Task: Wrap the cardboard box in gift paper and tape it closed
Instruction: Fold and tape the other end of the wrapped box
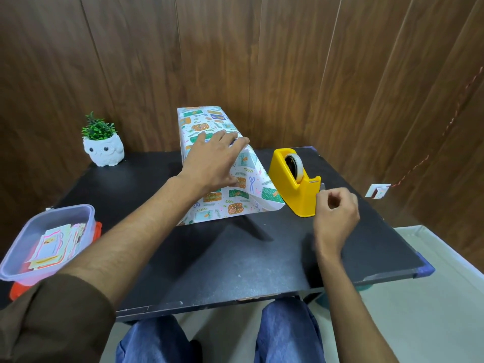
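Box (201, 121) in gift paper (230, 203) stands on table (235, 258), long axis near to far. Left hand (212, 163) lies flat on it, fingers straight, pressing the fold. Right: tape dispenser (290, 189); right hand (336, 213) pinches tape end (322, 187) at cutter. Fold lies left of that tape.

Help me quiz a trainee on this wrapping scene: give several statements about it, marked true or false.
1. The left hand lies flat on the gift paper. True.
2. The tape dispenser is red. False: it is yellow.
3. The right hand pinches tape at the dispenser's cutter. True.
4. The owl planter stands right of the dispenser. False: it stands at the far left of the table.
5. The plastic container sits on the gift paper. False: it sits at the table's near left edge.
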